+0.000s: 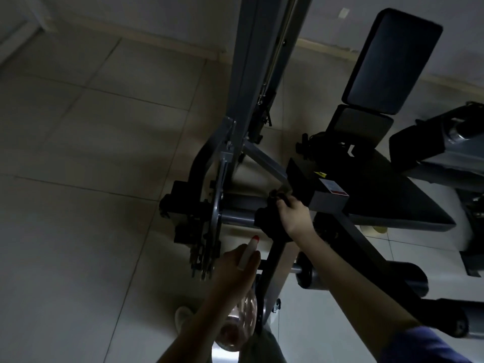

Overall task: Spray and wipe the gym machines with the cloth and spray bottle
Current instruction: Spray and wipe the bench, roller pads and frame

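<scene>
The scene is dim. My left hand (237, 268) grips a spray bottle (239, 323) with a clear body and a white nozzle tipped red (250, 251), low in the centre. My right hand (294, 216) holds a dark cloth (269, 222) pressed against the grey horizontal bar (237, 218) of the gym machine, just below the black seat pad (387, 203). The nozzle points up toward that bar, a little below and left of the cloth.
The machine's grey upright column (259, 61) rises at centre. A black back pad (392, 58) stands at upper right, foam rollers (408, 281) at lower right. Another machine (445, 142) sits at the right edge. Pale tiled floor (91, 153) spreads left. A shoe (183, 318) shows below.
</scene>
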Motion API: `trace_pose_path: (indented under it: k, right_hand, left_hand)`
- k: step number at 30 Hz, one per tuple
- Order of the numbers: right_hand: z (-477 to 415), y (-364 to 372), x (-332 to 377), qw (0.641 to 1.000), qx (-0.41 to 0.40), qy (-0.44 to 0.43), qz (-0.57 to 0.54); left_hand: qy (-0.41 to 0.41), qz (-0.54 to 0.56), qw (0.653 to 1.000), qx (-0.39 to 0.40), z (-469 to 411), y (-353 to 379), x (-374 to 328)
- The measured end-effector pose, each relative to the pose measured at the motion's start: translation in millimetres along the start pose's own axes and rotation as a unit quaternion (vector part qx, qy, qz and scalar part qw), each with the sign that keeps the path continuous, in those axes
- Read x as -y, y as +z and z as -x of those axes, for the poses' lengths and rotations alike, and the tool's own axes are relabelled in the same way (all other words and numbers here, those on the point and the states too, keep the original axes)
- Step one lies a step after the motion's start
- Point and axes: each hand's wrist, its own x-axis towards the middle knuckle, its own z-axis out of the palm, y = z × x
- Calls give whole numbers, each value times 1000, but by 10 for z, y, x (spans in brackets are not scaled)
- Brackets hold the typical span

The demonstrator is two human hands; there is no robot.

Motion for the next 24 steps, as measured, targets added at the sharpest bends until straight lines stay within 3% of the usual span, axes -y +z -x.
trace_pose_path:
  k: [8, 11, 13, 16, 18, 24]
  right_hand:
    - [76, -24, 19, 975, -29, -160, 149]
    - [79, 104, -12, 969, 10, -196, 151]
    - [89, 255, -75, 947, 65, -230, 212]
    - [55, 360, -134, 899, 55, -304, 310]
    - [11, 378, -149, 887, 57, -322, 326]
    - [-103, 510, 7, 932, -18, -244, 266]
  left_hand:
    - [-25, 93, 988, -120, 134, 120, 74]
    - [-8, 98, 982, -160, 184, 116, 63]
    - [3, 89, 982, -166, 215, 107, 52]
    - [11, 83, 981, -173, 264, 109, 56]
    - [9, 79, 981, -177, 290, 97, 62]
    - [23, 84, 979, -184, 338, 3, 86]
